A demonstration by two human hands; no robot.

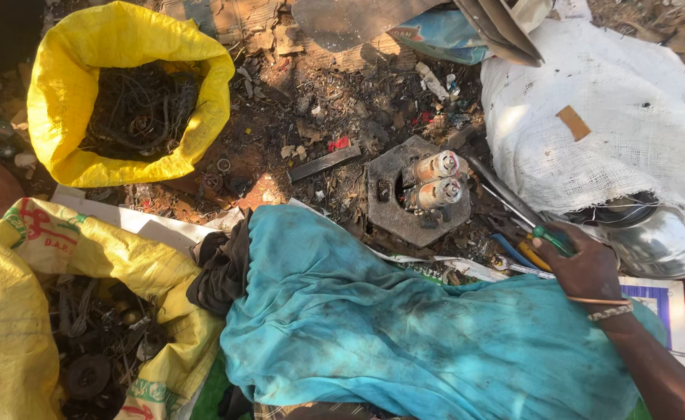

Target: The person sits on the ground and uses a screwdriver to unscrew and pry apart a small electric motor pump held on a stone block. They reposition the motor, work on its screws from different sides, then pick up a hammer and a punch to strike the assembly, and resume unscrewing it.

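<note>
The person's right hand [585, 268] reaches to the ground just right of the dark hexagonal metal block [415, 193], its fingers curled shut around the green handle of a tool [551, 239]. The handle runs up and left out of the fist toward the block; whether it belongs to the long metal shaft [504, 192] lying between the block and the white woven sack [615, 124] cannot be told, since the working end is lost among the clutter. Just below the fingers, nearer the block, lie blue and yellow handles of another tool [525, 255], touching or nearly touching the knuckles.

On the block rest two small cylindrical parts [436, 180], side by side and tilted, with pale ends pointing right. They look loosely seated, so a careless pull of the tool across that side could knock them off into the scrap-strewn dirt, where small pieces would be hard to find. The grip sits low on the handle, and it could also snag the neighbouring blue and yellow handles and drag them along.

A teal cloth [405, 327] covers the lap below the block; a yellow sack of dark wire scrap [125, 93] stands well to the block's left. The left hand is out of view
</note>
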